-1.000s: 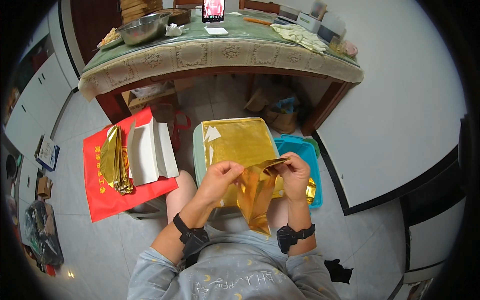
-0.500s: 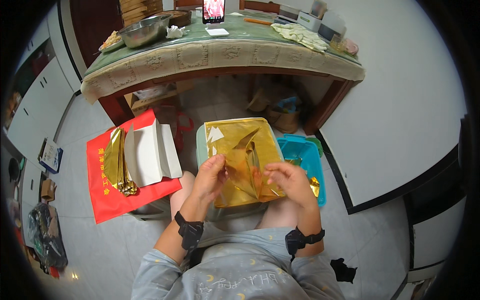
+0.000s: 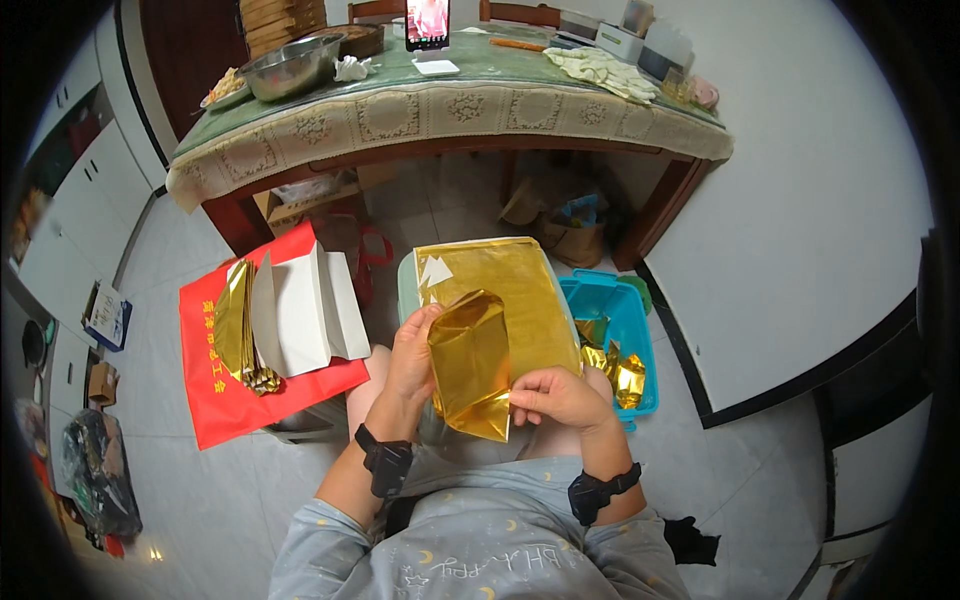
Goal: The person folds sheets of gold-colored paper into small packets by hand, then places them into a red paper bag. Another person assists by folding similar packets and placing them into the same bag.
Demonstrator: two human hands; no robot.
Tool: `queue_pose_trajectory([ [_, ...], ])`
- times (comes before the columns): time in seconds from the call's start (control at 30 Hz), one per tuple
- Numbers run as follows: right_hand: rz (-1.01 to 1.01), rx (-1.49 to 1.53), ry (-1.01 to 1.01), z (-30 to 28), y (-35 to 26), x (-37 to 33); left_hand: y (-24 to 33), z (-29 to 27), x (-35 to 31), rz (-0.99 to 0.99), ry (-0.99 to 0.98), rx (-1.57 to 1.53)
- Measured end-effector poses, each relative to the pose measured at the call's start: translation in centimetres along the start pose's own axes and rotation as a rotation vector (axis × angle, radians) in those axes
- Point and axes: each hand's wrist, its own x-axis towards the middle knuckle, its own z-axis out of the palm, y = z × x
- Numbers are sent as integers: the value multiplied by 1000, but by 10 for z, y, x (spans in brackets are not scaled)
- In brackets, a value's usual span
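Between my two hands is a folded sheet of shiny gold foil paper (image 3: 470, 350), bent into a tall pocket-like shape. The fingers and thumb of my left hand (image 3: 412, 350) grip its left edge. Lower down, my right hand (image 3: 562, 397) pinches the bottom right corner. Beneath the held piece lies a flat gold-covered surface (image 3: 535, 300) on a pale stool, with small white triangles at its upper left. To the right, a blue plastic basket (image 3: 648, 345) holds several folded gold pieces (image 3: 630, 380).
At left, a red bag (image 3: 215, 420) carries a fanned stack of gold paper (image 3: 234, 320) and an open white box (image 3: 300, 310). A cloth-edged table (image 3: 420, 110) stands ahead, bearing a steel bowl (image 3: 290, 70), a propped phone (image 3: 428, 25) and a light green cloth (image 3: 600, 75).
The gold foil has been lifted upright and turned, its loose folds now a fuller pocket. My right hand has moved down and left and closed on its lower corner.
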Motion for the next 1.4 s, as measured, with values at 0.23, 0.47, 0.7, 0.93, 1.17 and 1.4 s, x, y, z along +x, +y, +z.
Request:
queue_pose_trajectory([
  [0.23, 4, -118, 120, 4, 10, 14, -10, -8, 2, 223, 146, 67],
  [0.47, -92, 11, 382, 10, 22, 26, -8, -12, -2, 216, 206, 145],
  [0.7, -350, -188, 805, 4, 9, 35, -3, 9, -36, 60, 15, 727],
  [0.93, -410, -152, 837, 13, 5, 37, -7, 14, -34, 114, 58, 771],
  [1.17, -441, -118, 837, 13, 9, 40, -14, 17, -35, 120, 49, 767],
  [1.4, -368, -158, 805, 11, 12, 39, -13, 20, -36, 94, 71, 766],
])
